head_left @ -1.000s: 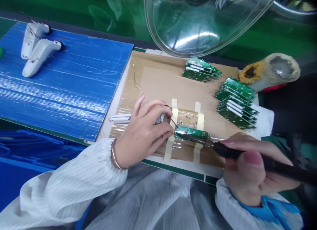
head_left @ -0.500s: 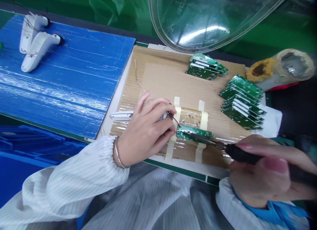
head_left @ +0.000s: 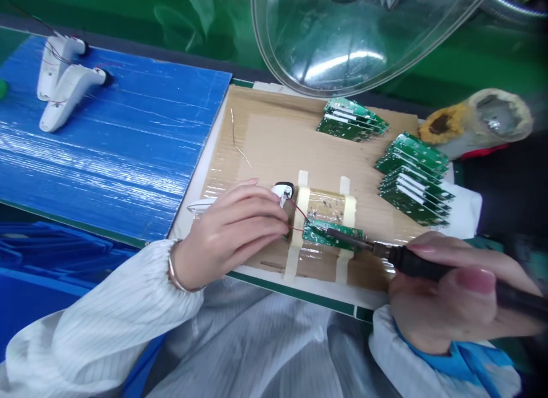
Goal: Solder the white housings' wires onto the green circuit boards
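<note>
Open cardboard [head_left: 274,135] between wire [head_left: 233,140] and circuit-board stacks [head_left: 413,198]; soldering iron [head_left: 405,259] bars near right.

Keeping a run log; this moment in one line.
left hand: over white housing | right hand: grips soldering iron, tip over green circuit board

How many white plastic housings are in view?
3: one curved white plastic housing and another on the shiny blue board, a third partly hidden under the bare left hand.
</note>
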The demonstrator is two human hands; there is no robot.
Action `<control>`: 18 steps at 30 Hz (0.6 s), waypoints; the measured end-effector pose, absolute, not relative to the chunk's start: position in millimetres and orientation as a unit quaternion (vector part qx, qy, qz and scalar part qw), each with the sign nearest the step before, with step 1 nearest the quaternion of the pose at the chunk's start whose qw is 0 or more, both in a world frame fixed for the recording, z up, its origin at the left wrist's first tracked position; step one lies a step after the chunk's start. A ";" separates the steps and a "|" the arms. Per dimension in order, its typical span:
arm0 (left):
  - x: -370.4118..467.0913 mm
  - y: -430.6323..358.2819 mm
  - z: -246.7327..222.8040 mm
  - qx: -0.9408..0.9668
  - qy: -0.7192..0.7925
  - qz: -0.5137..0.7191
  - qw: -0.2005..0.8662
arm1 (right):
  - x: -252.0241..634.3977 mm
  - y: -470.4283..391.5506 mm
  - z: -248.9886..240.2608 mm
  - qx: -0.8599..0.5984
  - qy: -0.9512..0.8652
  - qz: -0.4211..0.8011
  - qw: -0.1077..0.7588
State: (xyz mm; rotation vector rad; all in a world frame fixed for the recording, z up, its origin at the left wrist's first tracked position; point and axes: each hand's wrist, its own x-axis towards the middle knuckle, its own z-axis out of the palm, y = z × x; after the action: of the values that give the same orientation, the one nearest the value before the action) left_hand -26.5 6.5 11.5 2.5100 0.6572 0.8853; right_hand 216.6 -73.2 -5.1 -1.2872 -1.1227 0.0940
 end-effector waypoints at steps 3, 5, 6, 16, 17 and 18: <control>-16.4 7.6 4.1 0.899 0.245 0.321 0.168 | 214.0 -73.2 -4.1 -0.555 -0.506 -0.006 0.660; -9.7 6.9 0.6 0.901 0.263 0.311 0.149 | 210.8 -74.8 -2.2 -0.579 -0.507 -0.018 0.638; -7.0 6.2 -0.2 0.902 0.273 0.301 0.145 | 209.3 -75.8 -1.3 -0.589 -0.505 -0.017 0.631; 5.2 -3.8 7.5 0.881 0.343 0.267 0.188 | 204.4 -74.8 -1.9 -0.593 -0.535 -0.008 0.601; 5.8 -4.3 8.0 0.879 0.347 0.265 0.191 | 205.1 -74.6 -1.4 -0.594 -0.548 -0.001 0.589; 6.3 -4.8 8.4 0.878 0.350 0.263 0.193 | 206.2 -74.4 -0.8 -0.594 -0.563 0.005 0.575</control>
State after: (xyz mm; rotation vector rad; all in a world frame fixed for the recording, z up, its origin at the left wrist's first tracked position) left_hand 6.3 -4.8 8.4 2.4640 0.9822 0.7389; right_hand 206.2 -74.4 -0.8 -1.3916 -1.3179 0.0128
